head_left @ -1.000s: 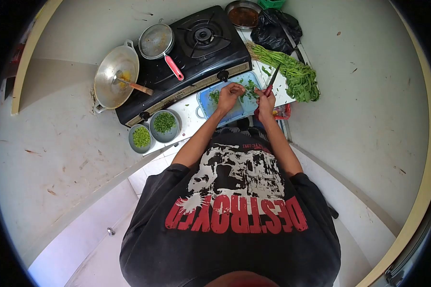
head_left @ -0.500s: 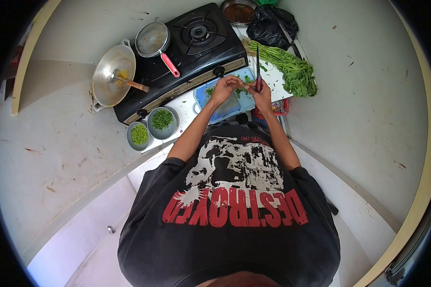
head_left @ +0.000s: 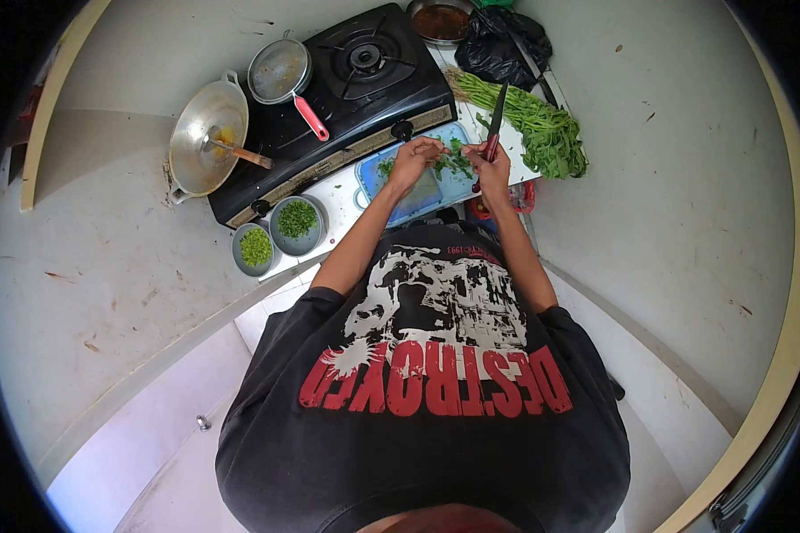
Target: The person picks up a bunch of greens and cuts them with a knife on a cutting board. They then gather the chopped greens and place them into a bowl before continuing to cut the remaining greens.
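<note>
My right hand (head_left: 491, 169) is closed round the dark red handle of a knife (head_left: 498, 111), its blade pointing up and away from me. My left hand (head_left: 414, 163) has its fingers curled together over the board; whatever they pinch is too small to make out. Beneath both hands lies a blue cutting board (head_left: 413, 209). Green leaves (head_left: 454, 162) are scattered on it between my hands, with more leaves (head_left: 386, 167) at its left side. A large bunch of leafy greens (head_left: 542, 133) rests to the right of the knife.
Left of the board stand two grey bowls, one with dark chopped greens (head_left: 297, 218), one with paler pieces (head_left: 256, 247). Behind is a black gas stove (head_left: 364, 98) with a red-handled strainer (head_left: 280, 71) and a wok (head_left: 206, 142). A black plastic bag (head_left: 502, 44) sits at the back right.
My hands have moved apart a little, showing more leaves between them. The knife has tilted, its tip shifting right. The view has shifted slightly.
</note>
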`<action>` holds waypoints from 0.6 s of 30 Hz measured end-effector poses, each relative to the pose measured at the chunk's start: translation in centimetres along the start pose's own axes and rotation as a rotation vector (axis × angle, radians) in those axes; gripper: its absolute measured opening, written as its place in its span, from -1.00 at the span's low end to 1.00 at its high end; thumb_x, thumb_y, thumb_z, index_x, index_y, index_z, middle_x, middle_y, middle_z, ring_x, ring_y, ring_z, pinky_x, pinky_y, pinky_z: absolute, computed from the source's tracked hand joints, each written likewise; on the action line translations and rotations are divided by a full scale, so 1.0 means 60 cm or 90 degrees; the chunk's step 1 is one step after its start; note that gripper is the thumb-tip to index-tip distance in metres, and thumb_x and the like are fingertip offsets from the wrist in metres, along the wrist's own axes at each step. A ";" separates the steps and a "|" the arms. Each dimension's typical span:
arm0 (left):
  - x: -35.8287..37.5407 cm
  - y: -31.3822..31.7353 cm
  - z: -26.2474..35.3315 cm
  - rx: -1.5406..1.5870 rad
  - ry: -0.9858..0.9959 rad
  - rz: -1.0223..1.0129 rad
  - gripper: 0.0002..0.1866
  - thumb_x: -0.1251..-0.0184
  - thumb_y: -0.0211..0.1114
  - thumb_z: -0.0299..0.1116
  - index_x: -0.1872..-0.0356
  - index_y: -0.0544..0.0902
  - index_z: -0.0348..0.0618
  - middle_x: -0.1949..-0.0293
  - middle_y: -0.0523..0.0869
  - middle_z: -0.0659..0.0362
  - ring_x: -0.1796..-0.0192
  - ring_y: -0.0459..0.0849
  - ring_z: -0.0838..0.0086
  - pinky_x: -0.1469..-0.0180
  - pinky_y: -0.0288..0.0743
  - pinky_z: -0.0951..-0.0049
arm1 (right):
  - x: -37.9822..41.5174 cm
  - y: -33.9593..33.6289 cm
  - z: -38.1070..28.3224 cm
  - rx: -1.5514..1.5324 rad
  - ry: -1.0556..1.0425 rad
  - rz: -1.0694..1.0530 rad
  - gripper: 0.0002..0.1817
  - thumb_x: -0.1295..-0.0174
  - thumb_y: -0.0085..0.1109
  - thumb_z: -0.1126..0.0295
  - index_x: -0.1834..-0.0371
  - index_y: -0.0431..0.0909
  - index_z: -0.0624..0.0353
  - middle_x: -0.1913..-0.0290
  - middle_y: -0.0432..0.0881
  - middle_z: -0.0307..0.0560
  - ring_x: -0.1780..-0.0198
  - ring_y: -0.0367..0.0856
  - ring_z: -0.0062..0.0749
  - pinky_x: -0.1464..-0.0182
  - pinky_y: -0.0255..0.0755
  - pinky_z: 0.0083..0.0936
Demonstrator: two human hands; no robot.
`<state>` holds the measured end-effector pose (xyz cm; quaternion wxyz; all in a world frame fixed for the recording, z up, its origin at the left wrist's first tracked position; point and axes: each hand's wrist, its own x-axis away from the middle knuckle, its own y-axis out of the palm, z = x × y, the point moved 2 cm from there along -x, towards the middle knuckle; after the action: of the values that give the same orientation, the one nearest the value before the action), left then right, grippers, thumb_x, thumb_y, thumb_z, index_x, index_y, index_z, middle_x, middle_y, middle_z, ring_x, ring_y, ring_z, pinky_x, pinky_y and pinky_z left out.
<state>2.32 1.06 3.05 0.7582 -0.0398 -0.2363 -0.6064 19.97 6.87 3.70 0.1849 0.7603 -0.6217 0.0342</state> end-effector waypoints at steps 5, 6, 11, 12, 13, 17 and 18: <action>-0.003 0.011 -0.009 0.055 -0.015 0.027 -0.86 -0.43 0.32 -0.38 0.07 0.70 -0.11 0.13 0.80 0.28 0.14 0.63 0.65 0.04 0.44 0.55 | -0.003 0.004 -0.012 -0.003 -0.016 0.022 -0.73 -0.18 0.42 0.57 0.32 0.44 0.13 0.32 0.71 -0.19 0.49 0.42 -0.73 0.46 0.26 -0.66; -0.002 0.015 -0.010 0.062 -0.014 0.029 -0.86 -0.43 0.33 -0.37 0.07 0.71 -0.10 0.15 0.79 0.30 0.15 0.62 0.66 0.06 0.43 0.56 | -0.002 0.006 -0.013 -0.011 -0.015 0.029 -0.74 -0.18 0.43 0.57 0.32 0.44 0.13 0.33 0.70 -0.20 0.49 0.42 -0.73 0.46 0.26 -0.66; -0.004 0.037 -0.014 0.077 -0.019 0.038 -0.86 -0.43 0.36 -0.33 0.08 0.75 -0.05 0.18 0.75 0.39 0.15 0.61 0.71 0.09 0.40 0.59 | 0.005 0.008 -0.011 -0.019 -0.006 0.052 -0.75 -0.17 0.44 0.54 0.29 0.47 0.15 0.35 0.69 -0.21 0.47 0.44 -0.71 0.43 0.28 -0.65; -0.004 0.040 -0.015 0.085 -0.019 0.035 -0.85 -0.42 0.37 -0.31 0.07 0.75 -0.04 0.17 0.75 0.39 0.15 0.61 0.71 0.08 0.40 0.59 | 0.003 0.005 -0.008 -0.003 -0.005 0.044 -0.75 -0.17 0.44 0.53 0.29 0.47 0.15 0.34 0.70 -0.20 0.46 0.45 -0.70 0.41 0.30 -0.64; -0.003 0.043 -0.016 0.093 -0.020 0.033 -0.85 -0.42 0.38 -0.30 0.07 0.76 -0.04 0.16 0.76 0.39 0.14 0.61 0.71 0.08 0.39 0.59 | 0.001 0.001 -0.002 0.013 -0.003 0.036 -0.75 -0.17 0.44 0.53 0.29 0.47 0.15 0.34 0.70 -0.19 0.45 0.47 -0.68 0.39 0.33 -0.63; -0.001 0.049 -0.019 0.105 -0.035 0.042 -0.82 -0.42 0.39 -0.27 0.03 0.76 -0.01 0.13 0.76 0.40 0.11 0.61 0.71 0.05 0.39 0.58 | -0.006 -0.011 0.018 0.068 -0.020 0.001 -0.75 -0.16 0.44 0.52 0.29 0.47 0.17 0.34 0.70 -0.18 0.38 0.55 -0.61 0.29 0.42 -0.59; 0.000 0.050 -0.019 0.113 -0.040 0.046 -0.81 -0.42 0.38 -0.27 0.02 0.76 0.00 0.12 0.76 0.40 0.10 0.61 0.71 0.04 0.39 0.57 | -0.003 -0.012 0.016 0.082 -0.019 -0.001 -0.75 -0.16 0.44 0.52 0.29 0.46 0.17 0.34 0.69 -0.18 0.36 0.56 -0.60 0.26 0.43 -0.58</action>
<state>5.50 1.47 2.72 0.7723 0.0002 -0.3110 -0.5539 20.44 6.86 2.55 0.1265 0.7715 -0.6203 0.0628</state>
